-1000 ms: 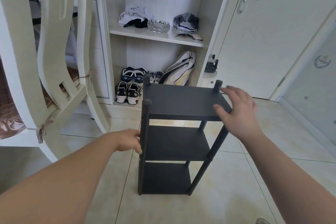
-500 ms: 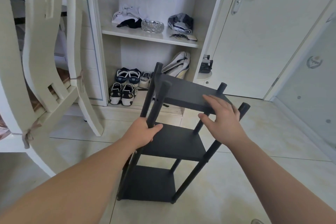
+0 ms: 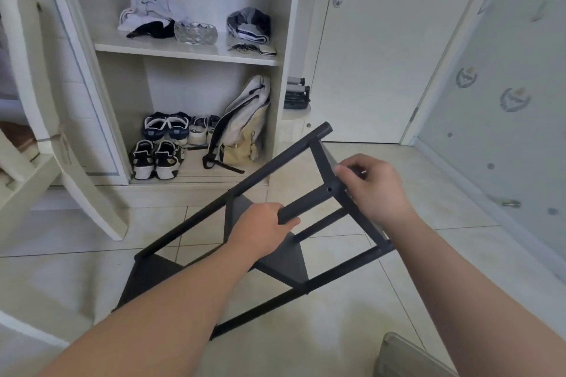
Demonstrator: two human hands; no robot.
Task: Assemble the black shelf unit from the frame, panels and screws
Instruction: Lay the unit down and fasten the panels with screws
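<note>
Upright on the tiles a second ago, the black shelf unit now leans steeply over, its foot end low at the left and its top raised toward the right. The left hand has its fingers wrapped round one post midway along. The right hand grips the top end, fingers curled tight on it. All three panels look seated in the frame, so the tilt probably serves to check the joints or reach the screw hole showing beside the right hand, and assembly seems near its end. Beneath lies a pale tiled floor. A white chair stands at left, an open cupboard holds shoes, a bag and a glass bowl, and a white door and a frosted glass panel close the right.
</note>
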